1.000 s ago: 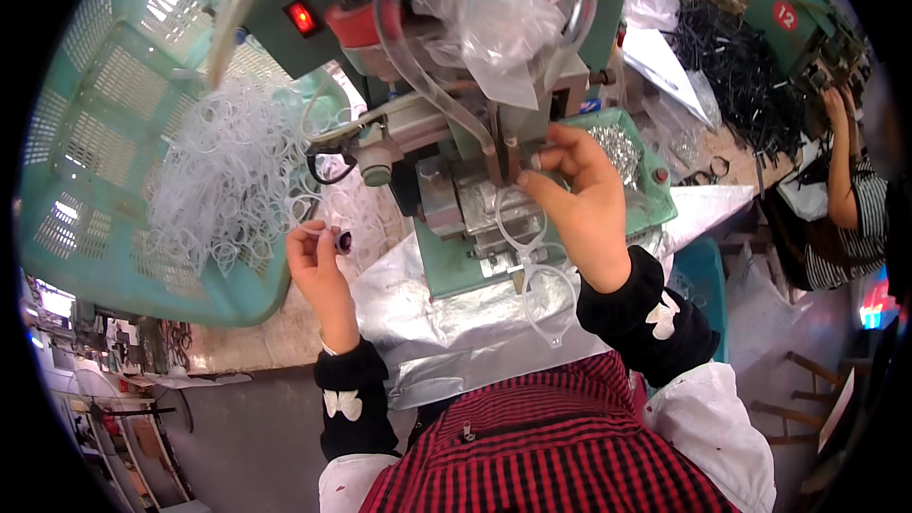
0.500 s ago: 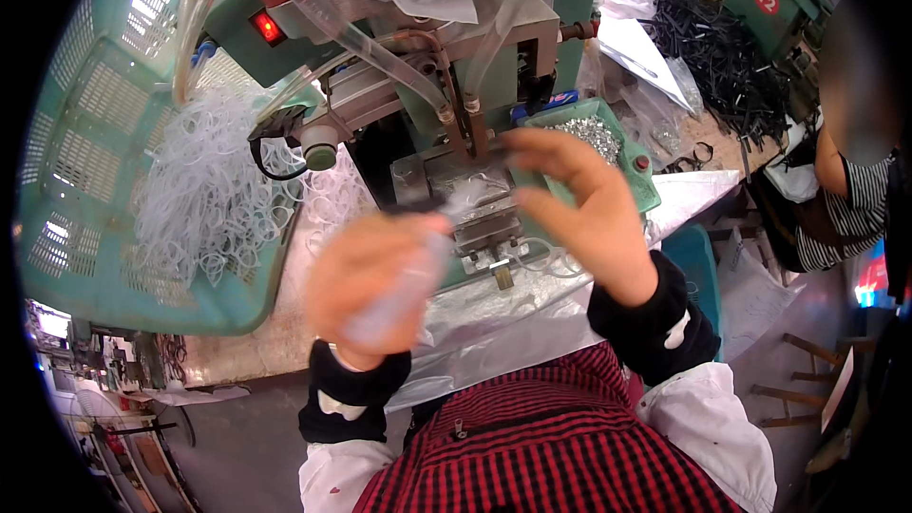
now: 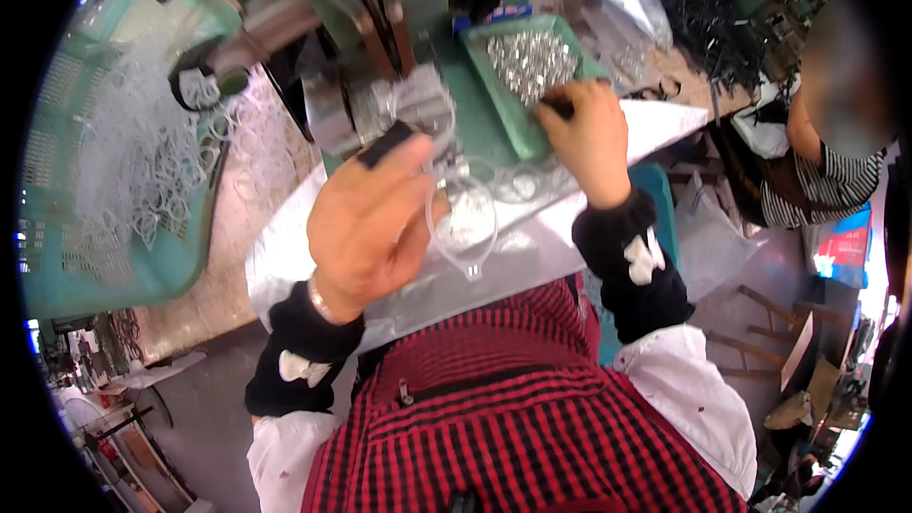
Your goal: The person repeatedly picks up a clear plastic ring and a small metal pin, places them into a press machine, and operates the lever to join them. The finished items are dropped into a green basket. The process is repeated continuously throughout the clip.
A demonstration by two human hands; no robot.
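Has the clear eyeglass frame [image 3: 494, 228] to the near left of the green tray [image 3: 525, 136], with long axis seemingly alongside it, closest to the left hand [image 3: 366, 220], curled, grip too blurred to tell. At the tray's right edge, has the right hand [image 3: 591, 136] bunched, pinch unclear.

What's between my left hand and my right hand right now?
In the head view, clear eyeglass-frame rims show between the left hand and the right hand, above silvery sheeting; whether they're one frame is unclear.
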